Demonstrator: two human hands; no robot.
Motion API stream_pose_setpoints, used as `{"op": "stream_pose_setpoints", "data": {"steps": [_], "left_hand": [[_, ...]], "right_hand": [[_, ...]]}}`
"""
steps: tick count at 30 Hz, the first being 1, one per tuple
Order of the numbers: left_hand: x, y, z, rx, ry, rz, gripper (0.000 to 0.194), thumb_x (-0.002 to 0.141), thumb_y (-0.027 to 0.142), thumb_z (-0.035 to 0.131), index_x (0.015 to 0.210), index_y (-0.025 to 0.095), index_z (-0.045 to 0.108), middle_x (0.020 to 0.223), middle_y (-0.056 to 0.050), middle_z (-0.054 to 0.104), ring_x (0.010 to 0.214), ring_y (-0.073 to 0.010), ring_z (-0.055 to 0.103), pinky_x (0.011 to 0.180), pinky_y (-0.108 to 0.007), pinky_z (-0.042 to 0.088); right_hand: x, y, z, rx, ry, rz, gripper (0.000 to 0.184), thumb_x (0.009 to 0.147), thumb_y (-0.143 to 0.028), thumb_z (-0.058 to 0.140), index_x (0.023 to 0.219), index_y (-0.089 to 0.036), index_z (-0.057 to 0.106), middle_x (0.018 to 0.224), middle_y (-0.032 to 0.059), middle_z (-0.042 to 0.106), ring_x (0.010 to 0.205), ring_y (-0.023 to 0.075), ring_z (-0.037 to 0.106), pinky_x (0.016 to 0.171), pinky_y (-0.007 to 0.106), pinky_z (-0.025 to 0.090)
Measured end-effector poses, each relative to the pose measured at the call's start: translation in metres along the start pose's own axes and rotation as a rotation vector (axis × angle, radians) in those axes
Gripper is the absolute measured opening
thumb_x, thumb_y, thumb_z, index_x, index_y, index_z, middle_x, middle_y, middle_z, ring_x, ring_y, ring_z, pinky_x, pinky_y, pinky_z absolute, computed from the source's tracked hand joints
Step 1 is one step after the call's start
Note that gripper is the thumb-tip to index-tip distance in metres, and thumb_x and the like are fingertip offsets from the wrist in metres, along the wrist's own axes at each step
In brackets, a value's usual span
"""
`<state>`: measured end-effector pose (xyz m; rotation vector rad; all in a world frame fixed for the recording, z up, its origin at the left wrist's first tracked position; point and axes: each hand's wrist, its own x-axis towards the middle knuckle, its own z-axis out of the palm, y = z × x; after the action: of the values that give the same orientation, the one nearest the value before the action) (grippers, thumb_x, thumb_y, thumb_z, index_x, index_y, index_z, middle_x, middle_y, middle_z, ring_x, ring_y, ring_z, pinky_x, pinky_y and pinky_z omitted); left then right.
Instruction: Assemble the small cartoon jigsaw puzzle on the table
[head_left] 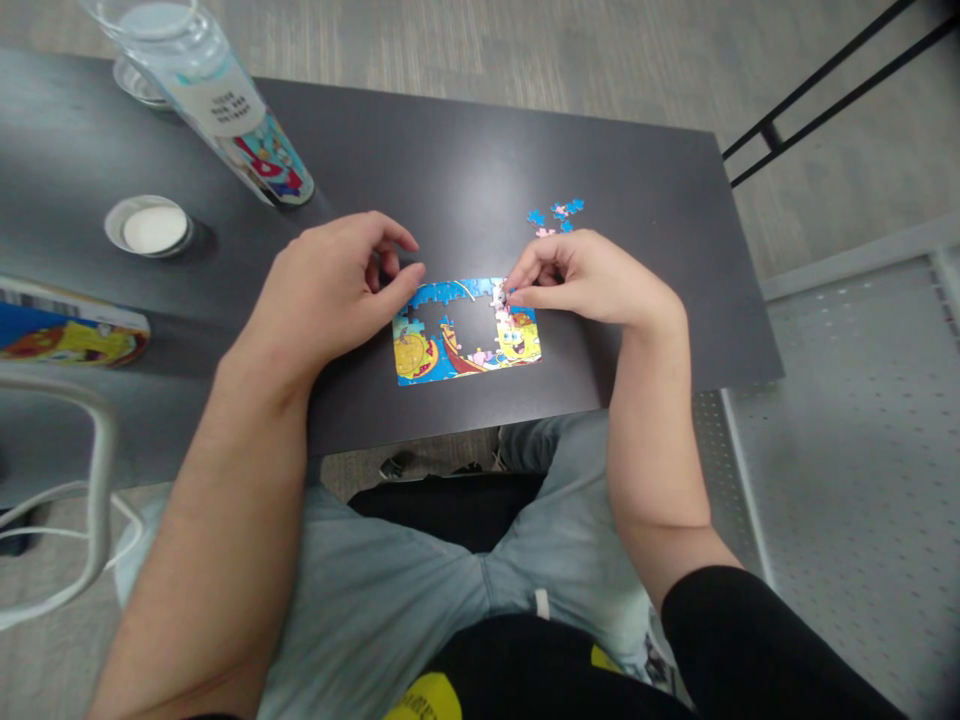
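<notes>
A small colourful jigsaw puzzle [465,345] lies on the dark table [450,170], its border joined and a hole in its middle. My left hand [330,285] rests at the puzzle's upper left corner, fingers curled, thumb tip touching the edge. My right hand [585,280] is at the upper right corner, fingertips pinched on a small puzzle piece [501,296] that touches the assembled part. Several loose blue and pink pieces [555,214] lie just beyond my right hand.
A clear plastic tube with a printed label [217,100] lies tilted at the back left, a round white lid [150,227] near it. A printed puzzle box [67,335] sits at the left edge. A white chair frame [97,460] stands on the left; black metal legs [825,90] stand at the right.
</notes>
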<state>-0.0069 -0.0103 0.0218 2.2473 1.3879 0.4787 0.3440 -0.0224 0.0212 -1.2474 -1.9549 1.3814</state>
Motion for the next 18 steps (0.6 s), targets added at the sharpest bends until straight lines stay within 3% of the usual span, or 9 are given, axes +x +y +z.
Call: {"op": "stream_pose_setpoints", "data": {"steps": [7,14,18], "left_hand": [[-0.0011,0.0015,-0.0018,0.019,-0.027,-0.01,0.036,0.116,0.057,0.068,0.139,0.031,0.081,0.117,-0.006,0.085,0.097,-0.0308,0.074,0.089,-0.049,0.054],[0.0009,-0.0017,0.0006,0.011,-0.015,-0.003,0.033,0.114,0.057,0.07,0.134,0.033,0.082,0.116,-0.006,0.085,0.097,-0.0323,0.076,0.087,-0.05,0.055],[0.0019,-0.0057,0.0029,0.003,0.006,0.006,0.03,0.112,0.054,0.073,0.132,0.033,0.083,0.11,-0.007,0.085,0.094,-0.0336,0.076,0.087,-0.051,0.056]], "right_hand": [[-0.0014,-0.0019,0.001,-0.009,0.027,0.013,0.041,0.095,-0.06,0.11,0.105,-0.023,0.095,0.104,0.0085,0.093,0.094,0.0255,0.079,0.081,0.042,0.059],[0.0007,0.002,0.0006,-0.15,0.059,-0.07,0.015,0.099,-0.034,0.104,0.104,-0.023,0.094,0.095,0.0037,0.084,0.086,0.0215,0.065,0.076,0.041,0.049],[0.0008,0.0022,0.0009,-0.161,0.067,-0.076,0.025,0.1,-0.04,0.11,0.099,-0.026,0.089,0.097,0.004,0.082,0.087,0.0235,0.063,0.081,0.043,0.052]]}}
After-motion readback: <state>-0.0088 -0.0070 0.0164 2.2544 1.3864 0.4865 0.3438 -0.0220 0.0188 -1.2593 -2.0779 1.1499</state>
